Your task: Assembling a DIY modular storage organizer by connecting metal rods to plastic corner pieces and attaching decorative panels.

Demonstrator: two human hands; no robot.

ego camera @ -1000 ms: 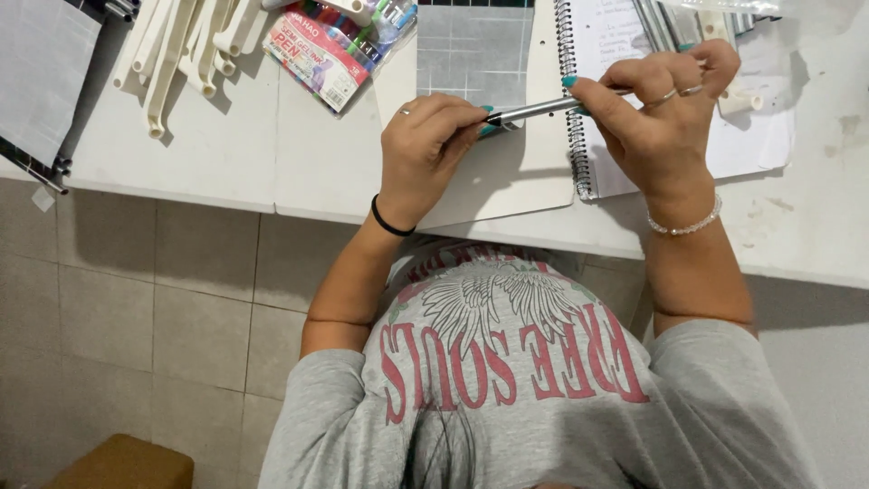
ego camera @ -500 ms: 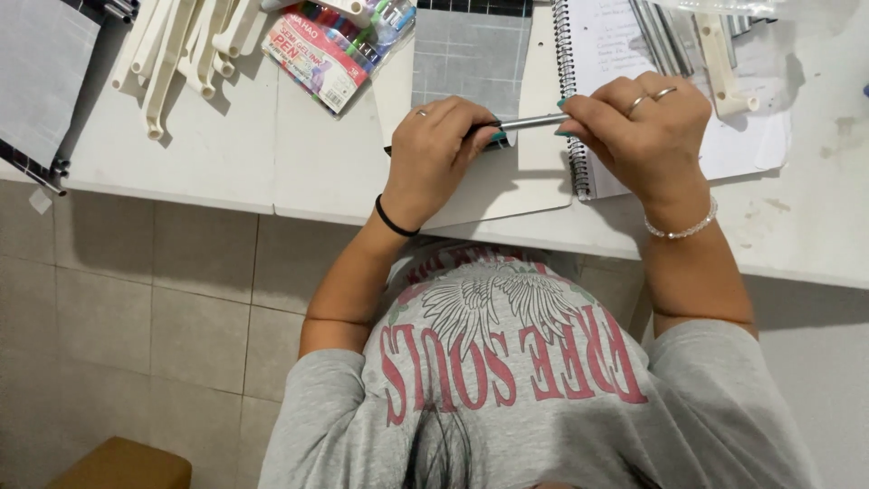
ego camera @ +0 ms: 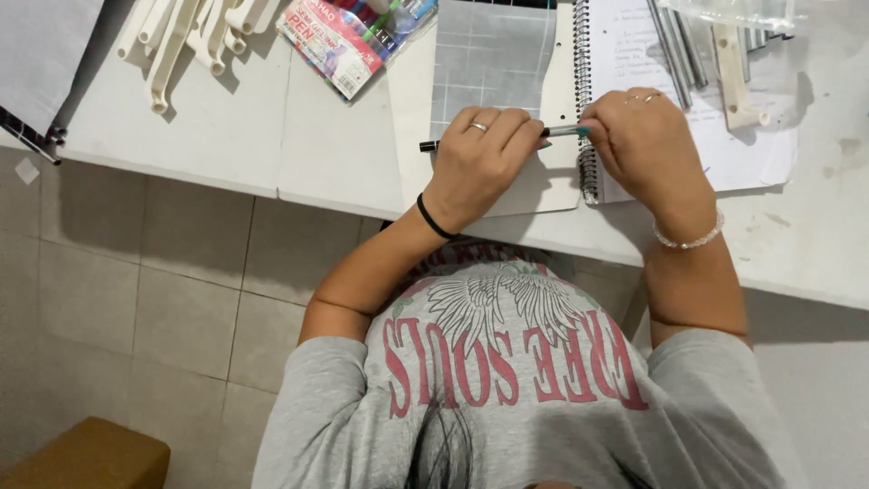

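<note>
White plastic pieces [ego camera: 195,36] and a pen pack [ego camera: 348,36] sit far left on the counter [ego camera: 226,154], well apart from my hands. My left hand [ego camera: 480,158] is curled shut around the pen [ego camera: 493,140], fingers over its middle, black end poking out left. The pen's long axis runs left-right, nearly level, above the grid mat [ego camera: 493,54]. My right hand [ego camera: 647,145] pinches the teal-tipped end, just beside the notebook [ego camera: 724,154] spiral. Both hands are on the pen and close together, left covers more of the barrel. Metal tubes [ego camera: 674,45] lie beyond the right hand, untouched.
</note>
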